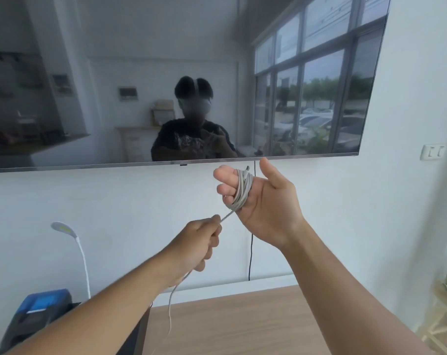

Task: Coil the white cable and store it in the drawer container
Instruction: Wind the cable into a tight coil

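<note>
White cable (pixel 240 192) wound in several loops around fingers (pixel 223 175) of right hand (pixel 264 204), raised at centre frame just below wall-mounted TV (pixel 166 80); plug end poking up at 12 o'clock of coil. Right thumb spread, palm open, fingers half curled under loops. Left hand (pixel 200 240) at 7 o'clock of coil, fingers closed on taut strand; loose tail hanging down below fist toward wooden counter (pixel 237 321). White lamp (pixel 72 242) at far left.
</note>
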A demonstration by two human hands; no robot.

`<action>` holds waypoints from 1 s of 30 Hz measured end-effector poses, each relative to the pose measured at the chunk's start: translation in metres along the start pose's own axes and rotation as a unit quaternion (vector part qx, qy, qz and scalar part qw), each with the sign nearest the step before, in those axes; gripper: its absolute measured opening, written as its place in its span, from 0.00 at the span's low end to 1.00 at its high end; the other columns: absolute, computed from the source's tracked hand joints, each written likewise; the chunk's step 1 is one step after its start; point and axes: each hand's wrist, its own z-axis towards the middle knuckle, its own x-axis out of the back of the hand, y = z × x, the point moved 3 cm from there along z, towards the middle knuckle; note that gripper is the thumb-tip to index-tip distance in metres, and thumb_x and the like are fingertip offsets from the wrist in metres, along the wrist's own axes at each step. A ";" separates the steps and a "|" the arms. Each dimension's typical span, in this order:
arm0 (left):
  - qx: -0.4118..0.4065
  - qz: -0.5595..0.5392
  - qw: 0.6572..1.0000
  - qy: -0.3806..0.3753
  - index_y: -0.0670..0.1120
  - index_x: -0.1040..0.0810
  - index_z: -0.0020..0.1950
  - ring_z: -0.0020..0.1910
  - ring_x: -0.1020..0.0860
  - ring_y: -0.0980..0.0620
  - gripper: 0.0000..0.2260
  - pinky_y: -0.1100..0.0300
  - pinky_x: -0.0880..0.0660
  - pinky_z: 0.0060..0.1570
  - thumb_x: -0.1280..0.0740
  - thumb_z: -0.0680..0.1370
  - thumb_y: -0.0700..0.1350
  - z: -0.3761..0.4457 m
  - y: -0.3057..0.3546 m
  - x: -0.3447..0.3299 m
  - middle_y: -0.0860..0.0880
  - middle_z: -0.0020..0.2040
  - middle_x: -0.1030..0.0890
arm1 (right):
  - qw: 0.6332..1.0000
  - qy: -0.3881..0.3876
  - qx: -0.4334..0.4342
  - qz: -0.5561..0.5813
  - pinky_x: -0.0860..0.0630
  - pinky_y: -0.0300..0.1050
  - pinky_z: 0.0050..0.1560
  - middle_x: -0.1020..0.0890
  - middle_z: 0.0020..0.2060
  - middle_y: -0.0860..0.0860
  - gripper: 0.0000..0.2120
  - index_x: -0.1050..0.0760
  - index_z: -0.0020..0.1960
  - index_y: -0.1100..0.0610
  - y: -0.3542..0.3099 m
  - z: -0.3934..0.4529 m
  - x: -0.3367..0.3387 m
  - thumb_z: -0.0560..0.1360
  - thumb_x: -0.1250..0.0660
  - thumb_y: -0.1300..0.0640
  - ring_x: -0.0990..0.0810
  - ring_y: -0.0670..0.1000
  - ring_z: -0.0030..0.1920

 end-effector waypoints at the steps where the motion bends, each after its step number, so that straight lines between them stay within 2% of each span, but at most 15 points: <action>1: 0.029 -0.021 0.999 -0.009 0.50 0.32 0.39 0.26 0.44 0.54 0.16 0.64 0.46 0.22 0.42 0.85 0.55 0.006 0.005 0.009 0.54 0.30 0.39 | 0.999 -0.032 -0.015 -0.012 0.24 0.47 0.55 0.15 0.59 0.62 0.37 0.22 0.66 0.68 0.001 -0.002 -0.004 0.84 0.51 0.37 0.16 0.57 0.49; 3: 0.042 -0.003 0.999 -0.009 0.48 0.30 0.41 0.28 0.42 0.52 0.13 0.63 0.44 0.23 0.41 0.83 0.52 0.016 0.024 0.028 0.52 0.31 0.37 | 0.993 -0.089 -0.044 -0.068 0.28 0.50 0.56 0.15 0.56 0.63 0.42 0.24 0.66 0.70 0.008 -0.007 -0.009 0.83 0.55 0.34 0.16 0.57 0.47; 5: 0.014 0.056 0.998 -0.004 0.48 0.27 0.39 0.29 0.35 0.50 0.15 0.61 0.39 0.26 0.40 0.83 0.52 0.021 0.051 0.037 0.51 0.29 0.33 | 0.983 -0.109 -0.066 -0.131 0.29 0.51 0.54 0.15 0.56 0.64 0.47 0.24 0.67 0.70 0.017 -0.010 -0.009 0.82 0.60 0.31 0.17 0.57 0.46; 7: -0.029 0.125 0.991 0.025 0.50 0.29 0.35 0.23 0.36 0.53 0.18 0.61 0.37 0.26 0.41 0.83 0.55 0.022 0.077 0.039 0.55 0.24 0.35 | 0.977 -0.095 -0.080 -0.175 0.29 0.50 0.53 0.16 0.59 0.64 0.50 0.25 0.68 0.70 0.025 -0.009 -0.007 0.81 0.62 0.29 0.18 0.58 0.48; 9: -0.079 0.185 0.976 0.078 0.49 0.30 0.35 0.20 0.38 0.56 0.18 0.64 0.39 0.23 0.42 0.82 0.55 0.017 0.097 0.038 0.57 0.23 0.35 | 0.975 -0.071 -0.081 -0.195 0.29 0.50 0.53 0.19 0.64 0.66 0.52 0.28 0.71 0.72 0.028 -0.006 -0.005 0.80 0.63 0.27 0.18 0.60 0.51; 10: -0.105 0.215 0.965 0.105 0.48 0.29 0.35 0.20 0.34 0.57 0.18 0.63 0.36 0.25 0.42 0.82 0.54 0.011 0.102 0.036 0.57 0.22 0.33 | 0.975 -0.063 -0.074 -0.197 0.29 0.50 0.53 0.19 0.65 0.66 0.53 0.29 0.71 0.72 0.028 -0.004 -0.004 0.79 0.63 0.27 0.18 0.60 0.52; 12: -0.160 0.259 0.941 0.147 0.48 0.28 0.34 0.31 0.21 0.53 0.19 0.55 0.26 0.35 0.43 0.83 0.53 -0.003 0.103 0.030 0.52 0.28 0.22 | 0.977 -0.055 -0.059 -0.197 0.30 0.50 0.53 0.18 0.64 0.66 0.53 0.27 0.71 0.71 0.028 -0.002 -0.004 0.79 0.64 0.27 0.18 0.59 0.53; 13: -0.186 0.285 0.925 0.172 0.46 0.27 0.35 0.37 0.18 0.48 0.20 0.50 0.23 0.41 0.44 0.83 0.53 -0.011 0.101 0.026 0.48 0.33 0.19 | 0.977 -0.052 -0.054 -0.198 0.30 0.50 0.54 0.17 0.61 0.64 0.53 0.24 0.69 0.70 0.028 -0.001 -0.004 0.79 0.64 0.27 0.18 0.58 0.54; 15: -0.229 0.331 0.886 0.231 0.46 0.26 0.37 0.42 0.19 0.42 0.20 0.45 0.21 0.46 0.45 0.84 0.54 -0.026 0.095 0.019 0.45 0.39 0.17 | 0.978 -0.046 -0.044 -0.199 0.32 0.51 0.56 0.15 0.56 0.61 0.51 0.18 0.63 0.65 0.029 0.001 -0.006 0.79 0.65 0.28 0.17 0.55 0.53; 17: -0.242 0.315 0.879 0.264 0.47 0.28 0.38 0.43 0.18 0.40 0.19 0.43 0.20 0.47 0.45 0.85 0.54 -0.034 0.090 0.019 0.45 0.41 0.17 | 0.978 -0.049 -0.039 -0.198 0.34 0.53 0.58 0.14 0.54 0.58 0.50 0.17 0.62 0.61 0.029 0.001 -0.010 0.80 0.66 0.28 0.16 0.53 0.53; 19: -0.245 0.290 0.879 0.287 0.47 0.27 0.40 0.44 0.18 0.40 0.18 0.42 0.20 0.46 0.45 0.85 0.54 -0.041 0.085 0.021 0.45 0.41 0.16 | 0.977 -0.057 -0.032 -0.203 0.35 0.55 0.61 0.15 0.58 0.59 0.50 0.20 0.66 0.63 0.027 0.001 -0.013 0.80 0.66 0.28 0.17 0.54 0.57; 23: -0.281 0.246 0.864 0.338 0.49 0.26 0.40 0.38 0.22 0.47 0.18 0.47 0.24 0.40 0.45 0.85 0.53 -0.059 0.072 0.020 0.52 0.36 0.19 | 0.990 -0.065 0.007 -0.121 0.36 0.55 0.67 0.21 0.69 0.62 0.51 0.28 0.73 0.69 0.014 0.002 -0.018 0.79 0.61 0.27 0.20 0.57 0.65; 25: -0.302 0.203 0.879 0.309 0.50 0.27 0.39 0.32 0.26 0.54 0.17 0.51 0.28 0.35 0.45 0.84 0.54 -0.065 0.060 0.011 0.54 0.31 0.23 | 0.996 -0.062 0.033 -0.061 0.36 0.53 0.70 0.25 0.73 0.62 0.51 0.31 0.75 0.69 0.004 0.001 -0.019 0.79 0.60 0.26 0.24 0.59 0.71; 27: -0.292 0.144 0.919 0.221 0.49 0.29 0.38 0.28 0.32 0.56 0.17 0.55 0.33 0.31 0.44 0.83 0.56 -0.061 0.042 -0.002 0.56 0.29 0.27 | 0.997 -0.060 0.046 -0.004 0.35 0.51 0.72 0.26 0.75 0.61 0.50 0.34 0.77 0.69 -0.003 0.000 -0.020 0.80 0.59 0.27 0.28 0.59 0.75; 30: -0.158 -0.007 0.986 0.050 0.51 0.31 0.36 0.28 0.39 0.54 0.19 0.62 0.42 0.26 0.43 0.85 0.54 -0.045 0.011 -0.017 0.55 0.30 0.33 | 0.995 -0.062 0.057 0.061 0.31 0.49 0.69 0.27 0.75 0.61 0.49 0.32 0.76 0.70 -0.011 -0.003 -0.024 0.81 0.57 0.28 0.26 0.59 0.73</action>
